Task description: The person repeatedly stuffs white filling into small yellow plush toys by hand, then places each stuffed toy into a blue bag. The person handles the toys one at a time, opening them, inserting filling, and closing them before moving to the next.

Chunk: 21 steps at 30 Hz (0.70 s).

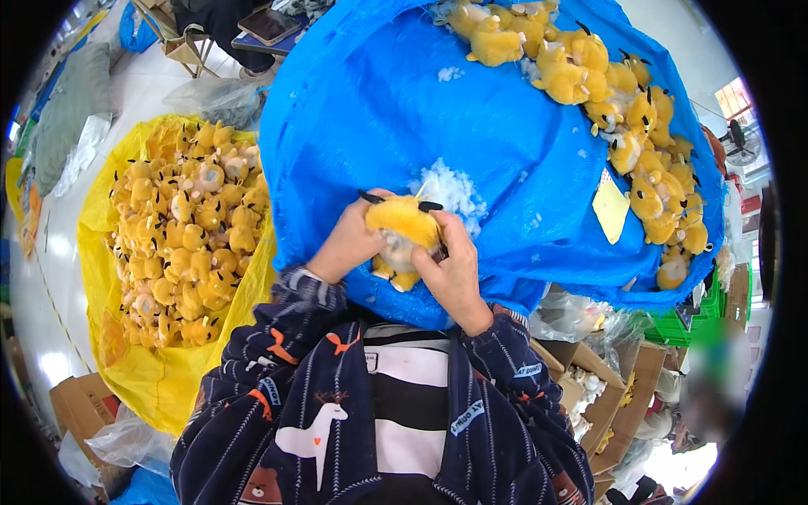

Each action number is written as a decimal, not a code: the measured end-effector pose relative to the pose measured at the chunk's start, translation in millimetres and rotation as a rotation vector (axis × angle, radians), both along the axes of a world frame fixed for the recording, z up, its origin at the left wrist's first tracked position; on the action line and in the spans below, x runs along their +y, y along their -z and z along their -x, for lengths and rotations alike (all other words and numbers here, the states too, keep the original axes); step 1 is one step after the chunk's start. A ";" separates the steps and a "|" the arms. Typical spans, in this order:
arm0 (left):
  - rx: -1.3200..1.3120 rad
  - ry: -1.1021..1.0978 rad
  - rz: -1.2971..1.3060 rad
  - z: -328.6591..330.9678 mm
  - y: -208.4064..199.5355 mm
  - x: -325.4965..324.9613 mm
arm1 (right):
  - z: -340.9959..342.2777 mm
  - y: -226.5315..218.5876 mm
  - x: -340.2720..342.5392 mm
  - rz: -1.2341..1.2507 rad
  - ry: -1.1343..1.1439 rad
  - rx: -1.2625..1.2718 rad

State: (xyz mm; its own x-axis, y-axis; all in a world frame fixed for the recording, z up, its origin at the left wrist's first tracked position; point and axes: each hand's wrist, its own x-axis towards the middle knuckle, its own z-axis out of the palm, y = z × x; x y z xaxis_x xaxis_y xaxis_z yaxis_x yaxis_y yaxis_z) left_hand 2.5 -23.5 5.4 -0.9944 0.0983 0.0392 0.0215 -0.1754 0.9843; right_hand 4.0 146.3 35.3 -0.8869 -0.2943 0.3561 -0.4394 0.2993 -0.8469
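One yellow plush toy (404,220) is at the middle of the frame, over the near edge of the blue sheet (362,126), its black-tipped top toward the upper side of the picture and its feet toward the lower. The left hand (347,242) is part-closed around the toy's left side, and the right hand (457,276) grips the right side, fingers bent behind and thumb against the pale front. Both hands have hold of this one toy and nothing else that shows.

The work on this piece looks partway through: it is between the hands, not set down with the others. The pale front lies partly under the thumb, so whether any opening there is closed cannot be told. Loose white stuffing (454,192) lies on the sheet just beyond the toy, so some filling seems left over or waiting.

A large heap of toys (189,223) fills the yellow sack (99,303) at the left of the frame, and a long band of toys (661,181) curves along the sheet from the top to the right. One of these groups may be finished and the other waiting, but which is which is unclear. By their numbers, this toy is one of a big batch.
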 end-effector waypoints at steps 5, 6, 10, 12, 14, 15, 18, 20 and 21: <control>-0.048 0.116 0.018 -16.7 -39.4 -4.3 | 1.4 -1.2 8.1 0.126 -0.088 -0.188; -0.021 0.062 0.106 -15.7 -34.9 0.5 | 1.2 -2.2 6.5 0.119 -0.071 -0.191; 0.245 -0.219 0.414 -13.3 -14.1 20.6 | 3.8 -4.0 2.2 -0.007 0.036 -0.193; 0.414 -0.331 0.649 -13.9 -13.4 24.2 | 6.0 0.2 2.5 -0.078 0.094 -0.216; 0.445 -0.382 0.577 -14.3 -10.1 29.4 | 7.6 9.6 3.6 -0.108 0.138 -0.266; 0.455 -0.405 0.543 -14.2 -9.7 29.4 | 7.3 8.7 3.4 -0.107 0.154 -0.249; 0.225 -0.189 0.259 -13.0 -2.9 15.7 | 9.1 10.2 6.8 0.014 0.183 -0.263; 0.060 0.087 -0.053 -11.8 -9.3 1.6 | 16.9 22.2 14.3 0.257 0.175 -0.357; 0.099 0.216 0.094 -10.7 -6.8 -6.0 | 16.1 15.0 13.3 0.373 0.158 -0.439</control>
State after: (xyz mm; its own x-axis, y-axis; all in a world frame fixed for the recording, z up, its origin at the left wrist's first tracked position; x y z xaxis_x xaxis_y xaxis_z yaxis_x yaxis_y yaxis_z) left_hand 13.2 -29.5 12.2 -0.9416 0.3163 0.1158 0.0904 -0.0938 0.9915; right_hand -12.1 159.6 20.3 -0.9974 -0.0717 0.0007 0.0008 -0.0202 -0.9998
